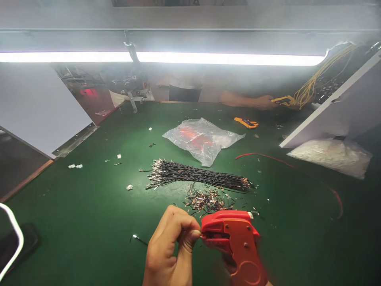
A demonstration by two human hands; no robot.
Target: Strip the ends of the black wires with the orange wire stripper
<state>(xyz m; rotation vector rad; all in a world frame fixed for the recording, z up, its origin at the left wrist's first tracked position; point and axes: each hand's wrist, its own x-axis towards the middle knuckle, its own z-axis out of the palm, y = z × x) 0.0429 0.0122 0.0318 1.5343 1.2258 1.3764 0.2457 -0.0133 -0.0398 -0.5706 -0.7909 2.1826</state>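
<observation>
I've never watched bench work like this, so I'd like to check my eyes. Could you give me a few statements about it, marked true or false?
1. The left hand pinches at the nose of the red wire stripper. True.
2. A clear plastic bag lies beyond the bundle of black wires. True.
3. The bag's contents are all green. False: something red shows through.
4. A straight blue wire lies to the right of the bundle. False: it is a curved red wire.
5. The wire scraps are heaped on top of the bag. False: they lie on the green tabletop, between the bundle and the stripper.
6. Another person's hand holds a yellow-and-black hand tool. True.
</observation>
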